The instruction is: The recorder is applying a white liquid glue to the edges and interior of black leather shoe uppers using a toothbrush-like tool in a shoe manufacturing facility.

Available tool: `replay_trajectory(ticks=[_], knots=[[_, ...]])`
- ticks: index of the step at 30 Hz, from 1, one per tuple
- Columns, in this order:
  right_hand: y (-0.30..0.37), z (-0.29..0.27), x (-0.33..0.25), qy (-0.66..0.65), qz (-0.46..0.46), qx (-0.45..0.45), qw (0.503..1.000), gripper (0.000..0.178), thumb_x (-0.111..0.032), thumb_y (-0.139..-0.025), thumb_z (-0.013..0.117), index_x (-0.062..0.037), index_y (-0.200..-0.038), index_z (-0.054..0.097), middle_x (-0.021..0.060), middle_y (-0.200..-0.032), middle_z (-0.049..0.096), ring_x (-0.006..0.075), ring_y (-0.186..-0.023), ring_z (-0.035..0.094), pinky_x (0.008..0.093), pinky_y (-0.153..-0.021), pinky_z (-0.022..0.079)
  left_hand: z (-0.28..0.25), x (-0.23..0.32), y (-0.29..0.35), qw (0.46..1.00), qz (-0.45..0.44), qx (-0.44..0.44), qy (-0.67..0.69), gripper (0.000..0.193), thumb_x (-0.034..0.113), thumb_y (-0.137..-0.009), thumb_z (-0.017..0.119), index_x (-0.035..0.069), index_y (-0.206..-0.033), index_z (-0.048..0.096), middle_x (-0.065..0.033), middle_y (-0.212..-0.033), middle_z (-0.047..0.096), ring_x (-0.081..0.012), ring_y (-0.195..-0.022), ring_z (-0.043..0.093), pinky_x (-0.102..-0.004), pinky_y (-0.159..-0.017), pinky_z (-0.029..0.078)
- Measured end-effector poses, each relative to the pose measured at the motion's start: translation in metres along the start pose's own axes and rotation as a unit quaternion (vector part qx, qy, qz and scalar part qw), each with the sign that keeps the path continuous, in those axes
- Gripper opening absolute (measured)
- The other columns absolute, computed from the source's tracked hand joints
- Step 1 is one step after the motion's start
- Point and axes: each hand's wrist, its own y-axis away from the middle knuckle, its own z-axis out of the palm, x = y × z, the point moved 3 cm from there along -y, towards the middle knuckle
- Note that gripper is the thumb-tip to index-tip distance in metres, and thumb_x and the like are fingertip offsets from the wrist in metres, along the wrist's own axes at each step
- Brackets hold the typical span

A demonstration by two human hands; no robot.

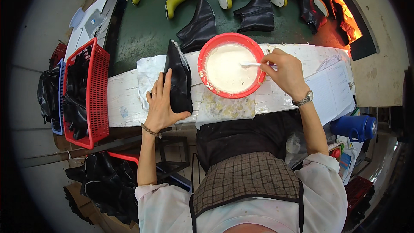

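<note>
- Left hand (pixel 161 101), fingers spread, rests on one black boot piece (pixel 178 77) close to the tabletop's (pixel 278 97) near edge, maybe to keep it still.
- Right hand (pixel 282 69), apart, pinches one white brush (pixel 253 64) over one red bowl (pixel 233 95), maybe for dipping.
- Past the far edge: two black boots (pixel 257 13).

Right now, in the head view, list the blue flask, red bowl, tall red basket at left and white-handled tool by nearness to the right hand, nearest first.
From the right hand:
1. White-handled tool: held in its fingers.
2. Red bowl: just to its left.
3. Blue flask: lower right.
4. Red basket: far left, farthest.
</note>
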Motion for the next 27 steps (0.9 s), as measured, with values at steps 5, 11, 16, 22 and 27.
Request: replay_trajectory(ticks=[5,11,16,22,27], knots=[[0.009,-0.002,0.017,-0.066,0.048,0.012,0.997,0.013,-0.020,-0.088,0.076,-0.0075,-0.093,0.078,0.0076,-0.081,0.067,0.0238,-0.069,0.066,0.0367,-0.064,0.051,-0.002,-0.006,0.006,0.996,0.001,-0.023,-0.084,0.136,0.019,-0.054,0.090,0.020,-0.166,0.013,-0.0254,-0.161,0.027,-0.0427,-0.141,0.037,-0.0608,-0.107,0.029],[0.025,0.005,0.036,-0.124,0.067,0.016,0.990,0.016,-0.019,-0.090,0.076,-0.0051,-0.098,0.077,0.0097,-0.083,0.068,0.0229,-0.067,0.064,0.0346,-0.064,0.051,-0.002,-0.021,0.010,0.996,-0.022,0.074,-0.050,0.112,-0.001,-0.061,0.074,0.016,-0.162,0.029,-0.0152,-0.136,0.051,-0.0331,-0.120,0.053,-0.0474,-0.101,0.035],[0.021,0.000,0.016,-0.219,0.053,0.106,0.969,0.015,-0.013,-0.088,0.079,-0.0015,-0.098,0.078,0.0077,-0.084,0.069,0.0161,-0.068,0.064,0.0282,-0.060,0.048,-0.020,0.016,0.013,0.985,0.021,0.171,0.027,0.104,-0.002,-0.063,0.072,0.007,-0.158,0.031,-0.0159,-0.140,0.050,-0.0322,-0.128,0.050,-0.0485,-0.108,0.031],[0.008,0.000,-0.045,-0.335,-0.037,0.060,0.939,0.015,-0.011,-0.087,0.081,-0.0026,-0.099,0.079,0.0025,-0.081,0.068,0.0089,-0.064,0.057,0.0238,-0.057,0.043,-0.044,0.066,0.012,0.971,0.096,0.218,-0.006,0.100,-0.002,-0.058,0.075,0.007,-0.152,0.041,-0.0201,-0.142,0.048,-0.0360,-0.135,0.045,-0.0567,-0.114,0.025],[-0.005,-0.001,-0.036,-0.300,-0.059,0.050,0.951,0.013,-0.013,-0.086,0.082,-0.0048,-0.096,0.080,0.0031,-0.079,0.067,0.0090,-0.063,0.055,0.0253,-0.056,0.041,-0.048,0.080,0.018,0.955,0.146,0.257,-0.018,0.091,0.006,-0.062,0.083,0.007,-0.146,0.048,-0.0235,-0.138,0.051,-0.0378,-0.130,0.051,-0.0590,-0.113,0.026]])
